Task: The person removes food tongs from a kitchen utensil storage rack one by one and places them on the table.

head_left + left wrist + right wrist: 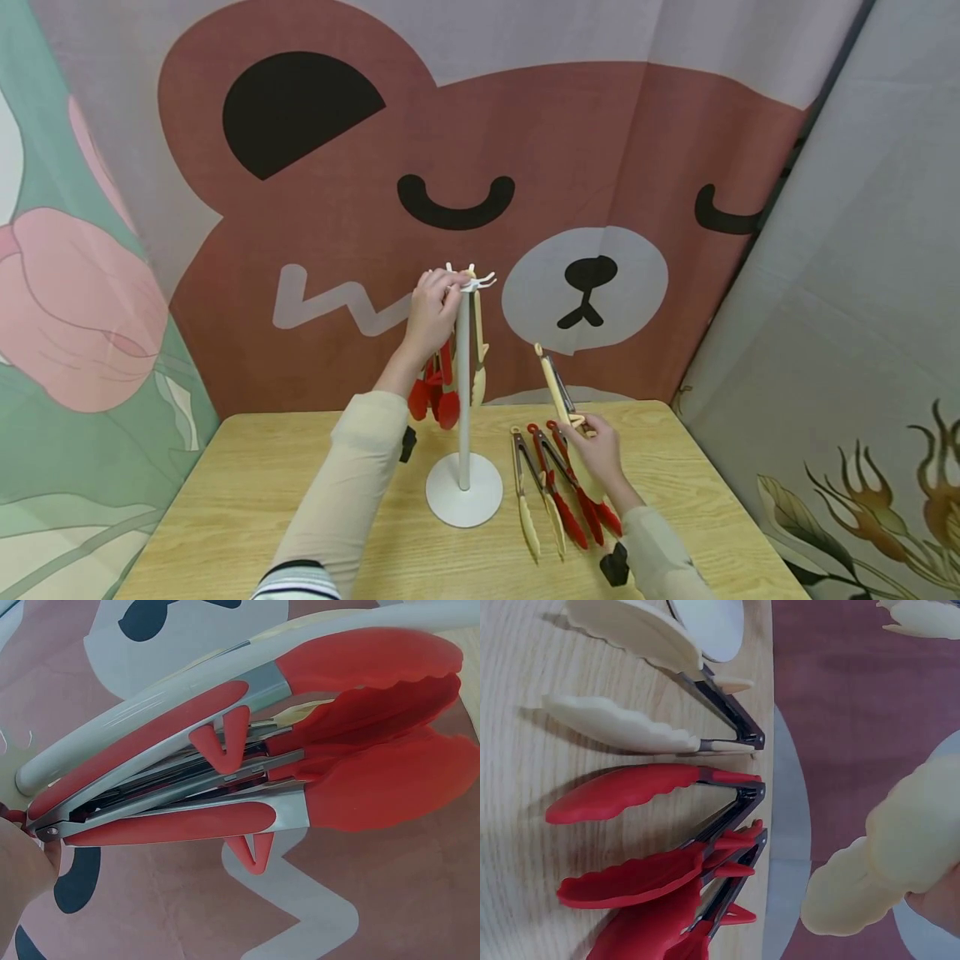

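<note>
My right hand (598, 454) grips a pair of cream-tipped tongs (553, 383), raised above the table with its hinge end pointing up. Part of that hand (939, 906) also shows beside the cream heads (915, 832) in the right wrist view. At the top of a white hook stand (464, 392), my left hand (435, 312) has its fingers curled over the hooks (483, 282). Just below it hang red tongs (172, 825), their hinge end against the hand in the left wrist view. Another cream pair (478, 350) hangs behind the pole.
On the table (262, 492), right of the stand's round base (465, 492), lie cream tongs (528, 525) and red tongs (573, 525), side by side. A small black object (615, 565) is near the right forearm. A bear-print curtain (330, 225) stands behind the table.
</note>
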